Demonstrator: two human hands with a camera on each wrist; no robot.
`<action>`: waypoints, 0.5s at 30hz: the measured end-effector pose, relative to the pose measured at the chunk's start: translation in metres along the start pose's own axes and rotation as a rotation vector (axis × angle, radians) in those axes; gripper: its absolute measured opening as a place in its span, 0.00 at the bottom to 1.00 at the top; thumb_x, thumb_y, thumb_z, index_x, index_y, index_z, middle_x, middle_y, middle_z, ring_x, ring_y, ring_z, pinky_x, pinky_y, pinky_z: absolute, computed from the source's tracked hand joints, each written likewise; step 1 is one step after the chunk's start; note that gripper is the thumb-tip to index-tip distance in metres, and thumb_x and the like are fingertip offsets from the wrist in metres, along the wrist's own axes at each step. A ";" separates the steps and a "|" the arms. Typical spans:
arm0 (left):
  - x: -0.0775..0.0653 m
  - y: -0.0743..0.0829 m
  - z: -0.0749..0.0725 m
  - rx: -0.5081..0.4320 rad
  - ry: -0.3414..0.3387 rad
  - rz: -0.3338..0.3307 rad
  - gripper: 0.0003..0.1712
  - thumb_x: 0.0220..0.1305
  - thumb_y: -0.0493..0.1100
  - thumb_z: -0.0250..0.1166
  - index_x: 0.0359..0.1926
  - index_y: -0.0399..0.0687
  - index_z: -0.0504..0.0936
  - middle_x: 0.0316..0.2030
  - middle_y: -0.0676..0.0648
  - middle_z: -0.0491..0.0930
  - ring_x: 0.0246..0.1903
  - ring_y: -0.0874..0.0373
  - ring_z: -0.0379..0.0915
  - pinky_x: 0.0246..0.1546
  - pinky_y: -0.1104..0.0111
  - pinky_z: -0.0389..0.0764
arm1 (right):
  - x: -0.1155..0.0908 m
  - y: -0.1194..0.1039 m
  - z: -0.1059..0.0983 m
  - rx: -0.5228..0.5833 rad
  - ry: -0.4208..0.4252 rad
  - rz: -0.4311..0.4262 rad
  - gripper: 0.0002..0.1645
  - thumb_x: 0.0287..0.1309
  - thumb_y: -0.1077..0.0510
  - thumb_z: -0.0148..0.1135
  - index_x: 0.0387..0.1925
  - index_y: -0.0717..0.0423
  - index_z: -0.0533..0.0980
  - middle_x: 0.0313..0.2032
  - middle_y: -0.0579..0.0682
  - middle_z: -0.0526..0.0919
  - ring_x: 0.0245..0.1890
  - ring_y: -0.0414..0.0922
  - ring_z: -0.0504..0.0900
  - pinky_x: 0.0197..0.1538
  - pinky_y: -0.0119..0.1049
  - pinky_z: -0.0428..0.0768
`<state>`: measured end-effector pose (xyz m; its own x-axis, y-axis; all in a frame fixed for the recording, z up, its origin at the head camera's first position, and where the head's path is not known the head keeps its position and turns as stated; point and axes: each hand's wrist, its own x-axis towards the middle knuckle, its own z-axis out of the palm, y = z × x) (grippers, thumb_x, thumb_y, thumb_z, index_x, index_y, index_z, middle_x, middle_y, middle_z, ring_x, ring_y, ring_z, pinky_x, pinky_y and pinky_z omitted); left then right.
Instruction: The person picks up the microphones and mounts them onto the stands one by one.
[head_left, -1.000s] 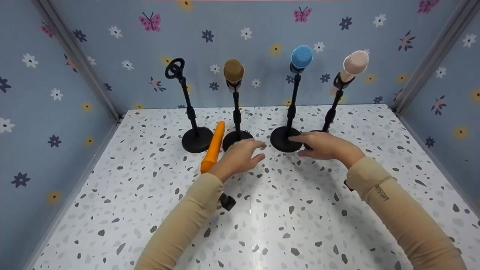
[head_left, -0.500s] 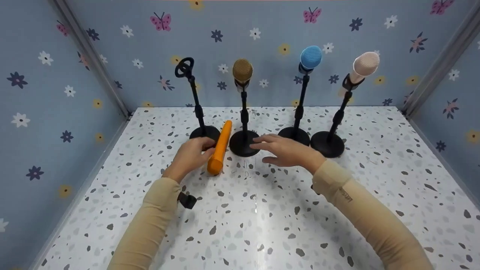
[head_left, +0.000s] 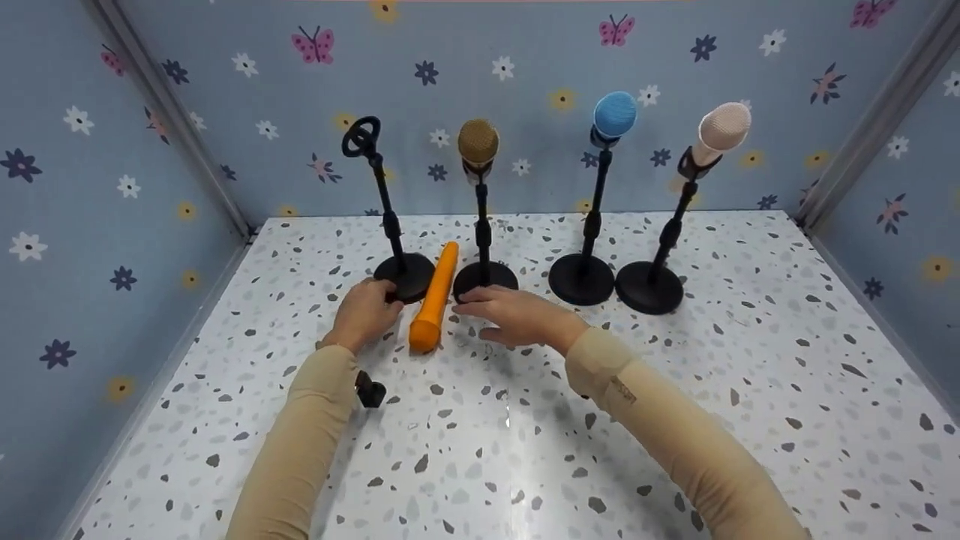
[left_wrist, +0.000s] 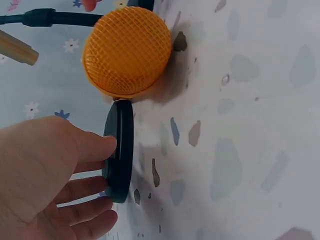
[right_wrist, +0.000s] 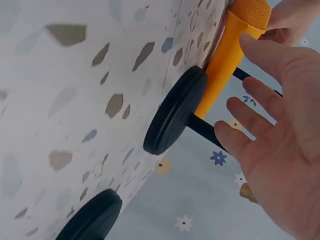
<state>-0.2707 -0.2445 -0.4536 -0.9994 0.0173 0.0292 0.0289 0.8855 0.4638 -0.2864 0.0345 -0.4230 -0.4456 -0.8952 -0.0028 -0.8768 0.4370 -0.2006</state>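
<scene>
The left hand (head_left: 365, 313) holds the round black base of an empty microphone stand (head_left: 406, 276) at its rim, thumb and fingertips against the disc in the left wrist view. An open ring clip tops this stand. An orange microphone (head_left: 437, 296) lies on the table just right of that base, its mesh head toward the person. To the microphone's right, the right hand (head_left: 517, 316) hovers with spread, loosely bent fingers and nothing in its grasp. It partly covers the base of the stand (head_left: 483, 232) bearing a gold-brown microphone (head_left: 478, 142). Whether its fingertips touch that base is unclear.
Farther right stand two more black stands, one with a blue microphone (head_left: 615, 115), one with a pale pink microphone (head_left: 724, 126). Flower-patterned blue walls (head_left: 525, 180) enclose the speckled white table (head_left: 480, 450) at the back and sides.
The left hand has moved left, past the orange microphone, to the empty stand's base. The right hand has moved left from the blue microphone's stand to the gold-brown one's.
</scene>
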 end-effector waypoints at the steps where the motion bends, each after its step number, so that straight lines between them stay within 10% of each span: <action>1: 0.001 0.000 0.001 0.008 0.004 0.002 0.24 0.72 0.41 0.61 0.62 0.30 0.77 0.58 0.30 0.76 0.62 0.36 0.70 0.66 0.46 0.68 | 0.004 -0.001 0.001 -0.012 0.005 0.001 0.32 0.69 0.58 0.65 0.71 0.52 0.70 0.70 0.55 0.69 0.69 0.53 0.68 0.69 0.45 0.70; 15: 0.018 0.002 0.003 0.087 0.044 0.024 0.17 0.72 0.37 0.63 0.57 0.31 0.82 0.53 0.31 0.80 0.56 0.36 0.75 0.60 0.46 0.74 | 0.042 -0.016 0.015 -0.104 -0.036 0.045 0.36 0.71 0.60 0.61 0.76 0.48 0.63 0.77 0.52 0.58 0.74 0.56 0.60 0.69 0.48 0.69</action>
<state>-0.2885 -0.2410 -0.4550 -0.9967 0.0206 0.0790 0.0495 0.9222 0.3836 -0.2888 -0.0114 -0.4351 -0.4796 -0.8764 -0.0450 -0.8711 0.4816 -0.0964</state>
